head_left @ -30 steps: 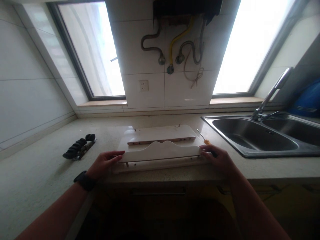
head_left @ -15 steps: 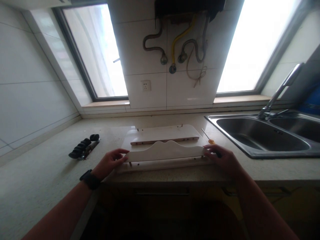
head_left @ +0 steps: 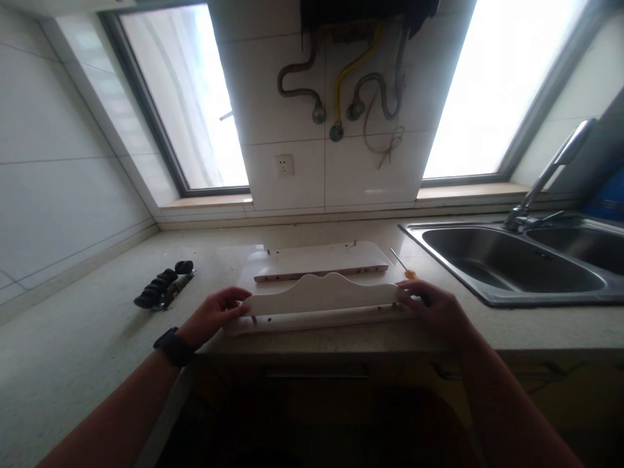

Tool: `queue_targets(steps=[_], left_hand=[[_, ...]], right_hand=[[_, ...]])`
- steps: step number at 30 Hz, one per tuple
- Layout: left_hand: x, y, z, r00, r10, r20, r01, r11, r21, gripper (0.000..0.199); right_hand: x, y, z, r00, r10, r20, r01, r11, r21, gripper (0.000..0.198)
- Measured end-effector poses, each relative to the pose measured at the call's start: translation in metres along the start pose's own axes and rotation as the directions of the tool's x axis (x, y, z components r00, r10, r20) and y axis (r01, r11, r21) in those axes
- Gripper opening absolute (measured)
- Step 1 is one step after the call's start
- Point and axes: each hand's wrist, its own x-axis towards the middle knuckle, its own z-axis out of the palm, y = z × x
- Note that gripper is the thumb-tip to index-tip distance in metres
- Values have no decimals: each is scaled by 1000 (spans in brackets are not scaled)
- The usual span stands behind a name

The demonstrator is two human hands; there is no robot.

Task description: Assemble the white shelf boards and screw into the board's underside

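Observation:
A white panel with a wavy top edge [head_left: 322,294] stands on edge between my hands, low over a larger white board [head_left: 316,321] on the counter. My left hand [head_left: 221,312] grips the wavy panel's left end between thumb and fingers. At its right end, my right hand [head_left: 431,307] pinches it the same way. Small pegs show under the panel near both ends. Behind it, a narrow strip with holes along its edge [head_left: 322,273] crosses the board. A screwdriver with an orange handle [head_left: 410,275] lies just beyond my right hand.
Several black round-topped parts [head_left: 160,288] lie in a row on the counter at left. A steel double sink [head_left: 507,260] with a faucet [head_left: 546,175] is set in at right. The counter's front edge [head_left: 312,354] runs close below the board. Pipes [head_left: 336,84] hang on the tiled wall.
Almost nothing differs. Both hands keep their hold on the wavy panel, and the view has shifted very slightly.

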Motion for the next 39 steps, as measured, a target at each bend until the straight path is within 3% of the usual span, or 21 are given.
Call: queue_targets(steps=[4,8,17,28,39], left_hand=[[-1,-1,-2,1000,8,-10,-7,998,63,56],[-2,-1,-5,1000,18,-18,-16,994,110,57],[-4,7,-6,999,18,33,-21,996,88,53],[-6,16,-13,994,72,87,-101,911,401,51],[-10,24,-15,992,91,92,-125,860,494,51]], right_hand=[[2,-3,-1,999,46,28,-44,996,-80,43],[5,-6,0,998,3,59,9,978,-208,42],[1,-13,-2,999,-36,33,38,997,-63,35],[0,-9,-3,997,2,78,6,996,-95,37],[0,-8,0,999,-18,-28,17,1000,-19,35]])
